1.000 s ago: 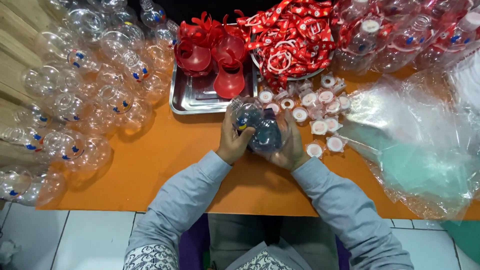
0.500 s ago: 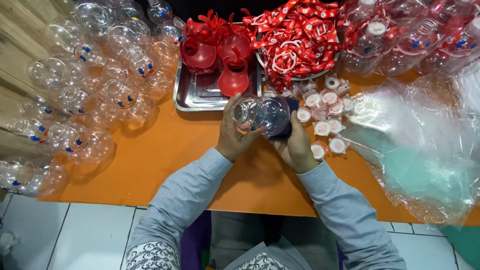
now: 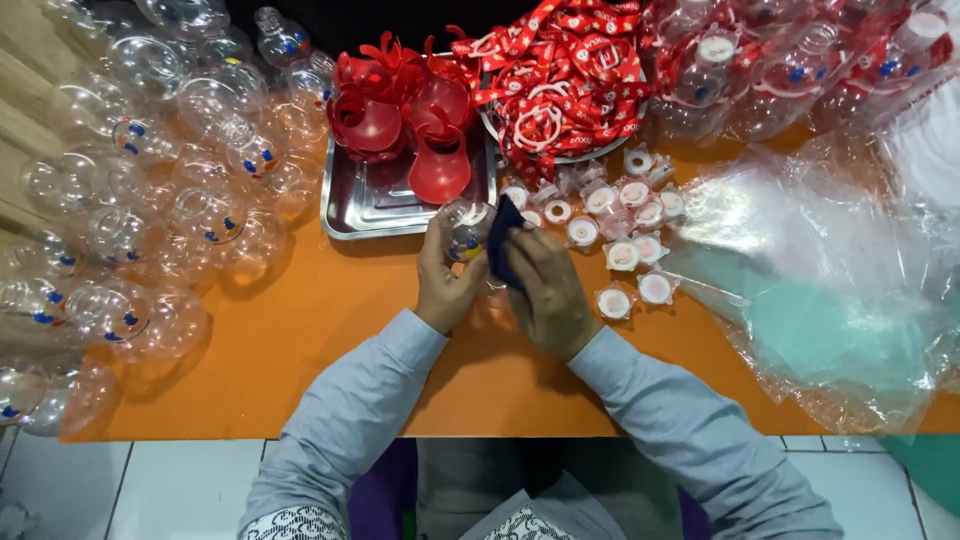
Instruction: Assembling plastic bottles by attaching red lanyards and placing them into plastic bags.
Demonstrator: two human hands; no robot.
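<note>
Left hand (image 3: pixel 447 283) grips clear bottle (image 3: pixel 466 226); right hand (image 3: pixel 547 290) presses dark cloth (image 3: pixel 502 240).

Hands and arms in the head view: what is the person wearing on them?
Both arms wear long, light grey-blue sleeves, creased at the elbows and ending in plain cuffs at the wrists. The left hand and right hand are bare: no gloves, and no rings or watch that I can make out.

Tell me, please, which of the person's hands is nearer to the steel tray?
Left. The left hand, holding a clear bottle, sits just below the steel tray; the right hand lies farther right, beside the white caps.
</note>
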